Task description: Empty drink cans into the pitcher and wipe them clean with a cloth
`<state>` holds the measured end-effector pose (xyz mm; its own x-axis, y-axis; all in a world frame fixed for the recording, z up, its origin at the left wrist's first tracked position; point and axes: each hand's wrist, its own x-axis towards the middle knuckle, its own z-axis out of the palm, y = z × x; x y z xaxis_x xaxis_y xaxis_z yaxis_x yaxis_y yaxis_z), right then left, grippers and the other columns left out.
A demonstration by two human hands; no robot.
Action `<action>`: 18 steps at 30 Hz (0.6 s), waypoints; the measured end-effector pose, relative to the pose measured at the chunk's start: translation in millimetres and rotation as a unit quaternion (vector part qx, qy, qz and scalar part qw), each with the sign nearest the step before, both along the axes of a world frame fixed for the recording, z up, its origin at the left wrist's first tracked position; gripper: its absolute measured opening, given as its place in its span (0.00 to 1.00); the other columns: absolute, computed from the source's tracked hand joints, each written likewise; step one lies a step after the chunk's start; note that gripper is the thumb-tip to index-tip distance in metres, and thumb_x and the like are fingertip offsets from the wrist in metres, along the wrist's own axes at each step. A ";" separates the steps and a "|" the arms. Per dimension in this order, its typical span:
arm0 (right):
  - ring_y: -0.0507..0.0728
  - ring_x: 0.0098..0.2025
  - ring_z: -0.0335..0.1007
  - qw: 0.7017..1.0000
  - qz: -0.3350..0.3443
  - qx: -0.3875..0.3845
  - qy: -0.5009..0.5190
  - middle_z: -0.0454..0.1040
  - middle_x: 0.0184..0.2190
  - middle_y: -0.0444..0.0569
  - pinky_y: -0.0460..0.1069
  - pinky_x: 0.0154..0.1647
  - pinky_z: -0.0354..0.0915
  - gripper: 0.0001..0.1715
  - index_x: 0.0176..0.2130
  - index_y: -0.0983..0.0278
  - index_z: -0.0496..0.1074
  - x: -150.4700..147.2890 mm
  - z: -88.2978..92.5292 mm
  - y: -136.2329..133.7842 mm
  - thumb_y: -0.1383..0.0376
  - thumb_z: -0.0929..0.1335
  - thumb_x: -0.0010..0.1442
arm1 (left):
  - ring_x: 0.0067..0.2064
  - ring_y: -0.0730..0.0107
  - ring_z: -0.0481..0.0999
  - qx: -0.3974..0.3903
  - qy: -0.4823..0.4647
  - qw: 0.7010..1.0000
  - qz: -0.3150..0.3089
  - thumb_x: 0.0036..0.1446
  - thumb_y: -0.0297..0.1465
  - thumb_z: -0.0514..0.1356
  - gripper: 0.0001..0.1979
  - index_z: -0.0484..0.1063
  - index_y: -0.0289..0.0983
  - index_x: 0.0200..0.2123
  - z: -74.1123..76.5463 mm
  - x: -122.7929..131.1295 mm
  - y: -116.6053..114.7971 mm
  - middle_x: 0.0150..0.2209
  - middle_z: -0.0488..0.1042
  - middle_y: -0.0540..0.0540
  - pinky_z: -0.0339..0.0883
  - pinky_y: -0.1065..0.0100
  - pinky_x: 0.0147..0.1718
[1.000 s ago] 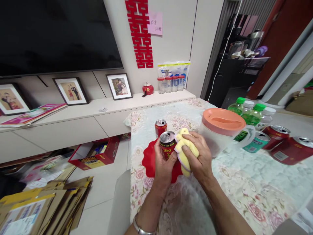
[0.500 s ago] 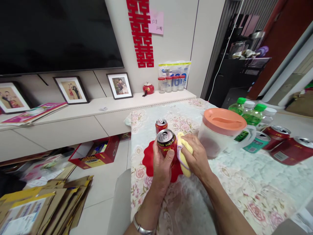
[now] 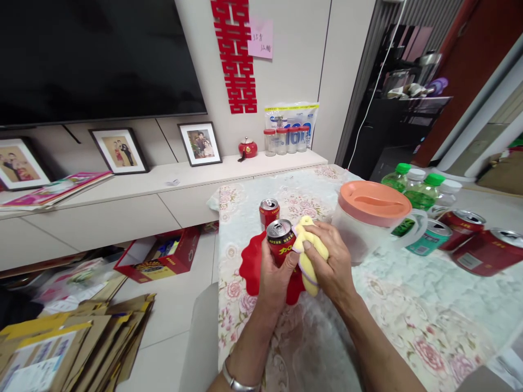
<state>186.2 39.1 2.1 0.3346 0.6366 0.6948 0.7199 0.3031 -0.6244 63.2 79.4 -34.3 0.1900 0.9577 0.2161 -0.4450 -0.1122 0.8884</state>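
Flowered tablecloth (image 3: 400, 313) across table, low white cabinet (image 3: 241, 173) along wall beyond. Landmark = pitcher (image 3: 353, 242), handle out to R. Red can (image 3: 281, 245) is L of pitcher, above red scalloped dish (image 3: 250, 272); long axis approx. vert., metal top up, yellow lettering facing wearer. L hand (image 3: 273, 283) wrapped round can, gap only can-wide, hiding lower part. R hand (image 3: 335, 261), btwn can & pitcher, closed on bunched yellow cloth (image 3: 312, 256) against can's R side. Smaller red can (image 3: 268, 219) upright, L of pitcher, behind held one. Green-capped bottles (image 3: 425, 193) behind pitcher to R; teal can (image 3: 427, 242) & big red can (image 3: 492, 253) also R.
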 end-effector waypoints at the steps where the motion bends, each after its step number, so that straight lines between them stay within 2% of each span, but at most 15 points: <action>1: 0.62 0.57 0.72 1.000 -0.001 0.013 0.000 0.73 0.53 0.56 0.60 0.59 0.69 0.17 0.53 0.61 0.77 -0.3 1.7 -1.3 0.57 0.67 0.69 | 0.59 0.50 0.79 -0.006 -0.003 1.000 -0.020 0.58 0.41 0.72 0.28 0.69 0.44 0.58 0.6 -0.1 -0.4 0.57 0.79 0.41 0.73 0.49 0.59; 4: 0.63 0.59 0.69 0.999 -0.001 0.041 -0.010 0.70 0.56 0.58 0.61 0.61 0.68 0.18 0.54 0.61 0.76 0.1 3.5 -3.2 0.57 0.68 0.68 | 0.64 0.47 0.75 -0.018 -0.015 0.998 -0.063 0.58 0.42 0.71 0.30 0.67 0.46 0.60 6.0 -1.1 -2.9 0.61 0.77 0.42 0.69 0.47 0.64; 9: 0.65 0.60 0.68 0.999 0.005 0.038 -0.025 0.70 0.55 0.60 0.62 0.61 0.67 0.21 0.55 0.64 0.75 4.3 0.0 1.2 0.57 0.69 0.66 | 0.69 0.46 0.70 -0.037 -0.062 0.994 -0.083 0.65 0.45 0.64 0.25 0.69 0.46 0.62 21.5 -1.2 -10.3 0.60 0.77 0.40 0.66 0.46 0.67; 14: 0.62 0.56 0.72 0.999 0.030 -0.017 -0.028 0.74 0.51 0.57 0.59 0.59 0.69 0.17 0.53 0.62 0.75 6.5 -3.8 6.4 0.59 0.66 0.68 | 0.68 0.49 0.71 -0.035 -0.107 0.993 -0.038 0.62 0.43 0.67 0.31 0.65 0.47 0.65 22.1 0.1 -9.2 0.60 0.78 0.42 0.64 0.48 0.68; 18: 0.62 0.51 0.73 0.996 0.037 -0.078 -0.034 0.75 0.48 0.54 0.59 0.55 0.70 0.18 0.51 0.60 0.77 6.7 -8.8 8.1 0.63 0.65 0.64 | 0.66 0.48 0.74 -0.022 -0.099 0.995 0.005 0.59 0.46 0.69 0.35 0.65 0.46 0.65 17.9 -0.4 -3.1 0.61 0.77 0.41 0.67 0.50 0.65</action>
<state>192.9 47.2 -6.7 0.2374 0.7603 0.6047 0.7414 0.2605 -0.6185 62.8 76.3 -16.4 0.1393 0.9687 0.2052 -0.6103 -0.0792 0.7882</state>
